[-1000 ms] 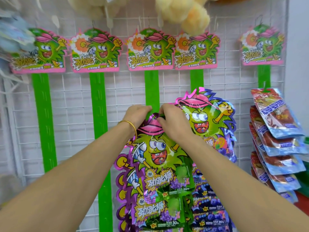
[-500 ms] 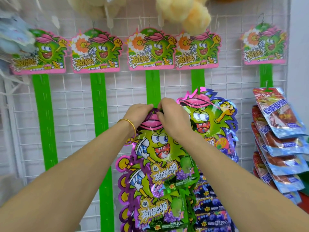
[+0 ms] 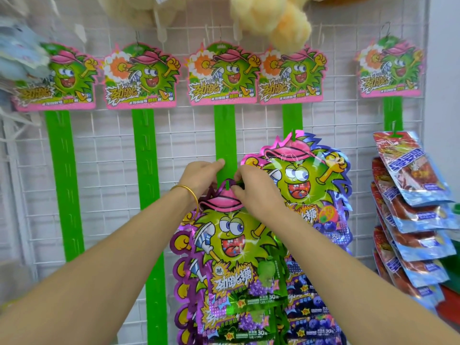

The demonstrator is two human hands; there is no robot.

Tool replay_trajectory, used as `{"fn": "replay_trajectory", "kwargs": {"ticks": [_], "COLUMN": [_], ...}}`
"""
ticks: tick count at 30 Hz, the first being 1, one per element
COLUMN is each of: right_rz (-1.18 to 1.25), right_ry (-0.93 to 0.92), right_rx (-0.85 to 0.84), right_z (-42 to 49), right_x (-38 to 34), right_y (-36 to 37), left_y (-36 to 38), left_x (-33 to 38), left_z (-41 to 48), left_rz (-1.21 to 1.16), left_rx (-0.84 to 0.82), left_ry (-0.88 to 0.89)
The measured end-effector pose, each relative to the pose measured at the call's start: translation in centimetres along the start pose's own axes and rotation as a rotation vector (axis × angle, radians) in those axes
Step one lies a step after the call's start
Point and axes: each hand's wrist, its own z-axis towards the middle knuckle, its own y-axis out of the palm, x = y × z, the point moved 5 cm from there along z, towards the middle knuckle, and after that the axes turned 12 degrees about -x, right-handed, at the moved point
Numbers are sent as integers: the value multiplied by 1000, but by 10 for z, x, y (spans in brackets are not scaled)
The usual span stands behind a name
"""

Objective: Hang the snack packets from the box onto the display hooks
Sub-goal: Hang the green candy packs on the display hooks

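The snack packet (image 3: pixel 231 240) has settled a little lower than half a second ago, and a green hook tab (image 3: pixel 227 186) now pokes through its top. The left hand (image 3: pixel 201 175) has stretched a fingertip up onto the green strip (image 3: pixel 224 135).

The right hand (image 3: pixel 256 192) has its grip pinched on the packet's top edge. The left grip is bunched where strip and packet meet; I cannot tell whether it pinches the packet or only steadies the strip.

This packet looks all but hung, topping a stack of like ones below it at 6 o'clock. At its 3 o'clock a fourth strip carries its own blue-edged packets (image 3: pixel 306 175). At 9 o'clock two bare strips (image 3: pixel 146 170) wait, so much seems left. The box is out of view.

The packets are glossy foil with spiky die-cut outlines; they would likely crinkle and slide easily. The strips look like flat, stiff plastic with small cut tabs, hung on a white wire grid (image 3: pixel 109 145). Soft plush toys (image 3: pixel 273 18) hang at 12 o'clock.
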Motion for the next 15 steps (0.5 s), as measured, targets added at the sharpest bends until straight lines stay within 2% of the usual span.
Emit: {"fn": "replay_trajectory", "kwargs": {"ticks": [2,5,7,9,11,13,15], "right_rz": [9,19,-47,-176,-85,132,308], "right_ry": [11,19,-5,-47,-62,-21,46], "right_rx": [-17,31,131,305,387,231,-53], "right_z": [-4,-12,-25,-49,-86,-129,-178], "right_x": [6,11,8,3,2,7,13], "right_y": [5,5,0,-4,5,39,95], "left_y": [2,0,-6,-13,-13,-4,10], "left_x": [-4,-9,-15,-27,-46,-81,-132], "left_z": [-5,-15,-28,-52,-89,-131,-175], "left_rz": [-31,52,159,274,307,274,234], "left_rx": [-46,-43,21,122,162,109,2], "left_ry": [41,189,279,361,412,384,263]}}
